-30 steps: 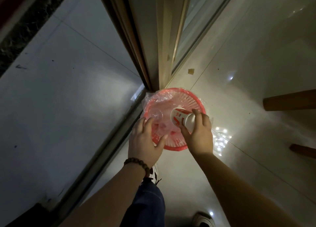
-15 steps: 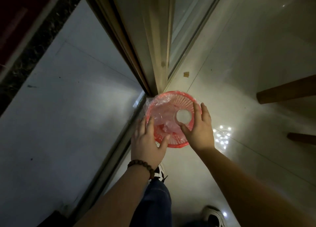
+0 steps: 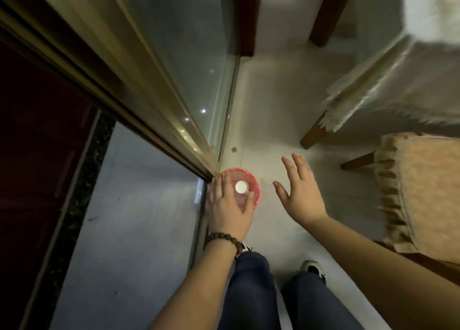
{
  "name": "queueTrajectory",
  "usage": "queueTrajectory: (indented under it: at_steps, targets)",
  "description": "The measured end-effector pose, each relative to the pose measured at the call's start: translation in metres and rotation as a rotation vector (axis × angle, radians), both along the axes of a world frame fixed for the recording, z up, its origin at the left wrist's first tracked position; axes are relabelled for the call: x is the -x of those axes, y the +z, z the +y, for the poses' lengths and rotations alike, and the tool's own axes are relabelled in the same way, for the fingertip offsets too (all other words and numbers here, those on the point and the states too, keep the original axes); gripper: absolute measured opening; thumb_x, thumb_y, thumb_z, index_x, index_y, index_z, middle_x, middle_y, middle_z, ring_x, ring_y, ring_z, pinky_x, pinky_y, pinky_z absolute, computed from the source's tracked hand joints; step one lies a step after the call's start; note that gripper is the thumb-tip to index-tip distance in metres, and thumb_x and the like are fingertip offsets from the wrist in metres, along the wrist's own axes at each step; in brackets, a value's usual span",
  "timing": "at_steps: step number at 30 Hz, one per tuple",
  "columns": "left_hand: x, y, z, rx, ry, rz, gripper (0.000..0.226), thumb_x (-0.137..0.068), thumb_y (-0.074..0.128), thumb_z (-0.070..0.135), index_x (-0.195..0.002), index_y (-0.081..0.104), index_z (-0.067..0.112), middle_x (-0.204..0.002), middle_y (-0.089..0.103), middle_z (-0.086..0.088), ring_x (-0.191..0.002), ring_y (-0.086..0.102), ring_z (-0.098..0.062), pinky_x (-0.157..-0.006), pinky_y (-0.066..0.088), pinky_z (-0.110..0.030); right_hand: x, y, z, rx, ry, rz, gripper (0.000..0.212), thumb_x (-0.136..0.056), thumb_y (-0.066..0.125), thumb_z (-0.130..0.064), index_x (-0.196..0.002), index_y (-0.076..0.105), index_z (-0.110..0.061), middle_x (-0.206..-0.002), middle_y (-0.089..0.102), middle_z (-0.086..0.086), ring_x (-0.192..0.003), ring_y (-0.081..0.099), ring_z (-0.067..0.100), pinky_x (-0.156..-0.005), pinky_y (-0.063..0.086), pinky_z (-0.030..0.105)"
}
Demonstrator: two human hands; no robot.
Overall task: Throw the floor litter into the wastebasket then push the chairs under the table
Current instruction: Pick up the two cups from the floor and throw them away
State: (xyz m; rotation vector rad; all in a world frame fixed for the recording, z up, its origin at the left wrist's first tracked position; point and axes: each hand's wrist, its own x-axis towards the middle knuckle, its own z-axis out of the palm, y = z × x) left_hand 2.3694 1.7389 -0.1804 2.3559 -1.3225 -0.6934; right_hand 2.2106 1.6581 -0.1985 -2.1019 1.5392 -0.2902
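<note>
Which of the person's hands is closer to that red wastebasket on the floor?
Left. The left hand rests on the red wastebasket rim; the right hand hovers open beside it, apart, toward the chairs.

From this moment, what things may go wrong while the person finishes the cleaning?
1. A small brown scrap lies on the floor by the glass door, beyond the wastebasket. It is dim there, so it may be overlooked.
2. The left hand rests on the rim of the light wastebasket; a careless pull away may tip it and spill the white cup.
3. The right hand is open near the fringed chair; its legs may catch the feet.
</note>
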Motion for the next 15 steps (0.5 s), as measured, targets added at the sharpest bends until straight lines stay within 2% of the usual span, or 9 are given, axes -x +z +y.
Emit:
queueTrajectory:
  at_steps: [3, 8, 12, 15]
  targets:
    - [0.025, 0.029, -0.007, 0.006, -0.096, -0.006, 0.075, -0.087, 0.044, 0.058, -0.148, 0.019, 0.022, -0.155, 0.023, -0.004, -0.143, 0.015, -0.021, -0.114, 0.021, -0.048, 0.025, 0.035, 0.012, 0.019, -0.125, 0.007, 0.059, -0.093, 0.048, -0.042, -0.144, 0.028, -0.020, -0.156, 0.021, 0.007, -0.145, 0.011, 0.023, -0.114, 0.013, 0.037]
    - [0.084, 0.070, -0.029, 0.028, -0.323, 0.011, 0.076, -0.087, 0.045, 0.057, -0.149, 0.016, 0.023, -0.156, 0.020, -0.003, -0.144, 0.011, -0.019, -0.114, 0.010, -0.039, 0.090, 0.092, 0.033, 0.104, -0.309, 0.057, 0.058, -0.093, 0.051, -0.038, -0.143, 0.033, -0.015, -0.155, 0.024, 0.011, -0.144, 0.013, 0.025, -0.114, 0.010, 0.035]
    - [0.156, 0.116, -0.047, 0.149, -0.471, 0.020, 0.075, -0.088, 0.046, 0.055, -0.149, 0.018, 0.021, -0.155, 0.022, -0.002, -0.143, 0.011, -0.019, -0.115, 0.014, -0.040, 0.163, 0.155, 0.039, 0.237, -0.447, 0.011, 0.056, -0.091, 0.056, -0.033, -0.140, 0.037, -0.013, -0.152, 0.027, 0.015, -0.142, 0.018, 0.029, -0.114, 0.018, 0.041]
    - [0.222, 0.147, -0.051, 0.243, -0.550, 0.015, 0.075, -0.088, 0.045, 0.056, -0.148, 0.018, 0.021, -0.155, 0.022, -0.001, -0.143, 0.010, -0.018, -0.115, 0.014, -0.041, 0.224, 0.200, 0.043, 0.332, -0.534, -0.018, 0.054, -0.092, 0.055, -0.032, -0.140, 0.038, -0.014, -0.153, 0.026, 0.012, -0.143, 0.016, 0.026, -0.114, 0.015, 0.037]
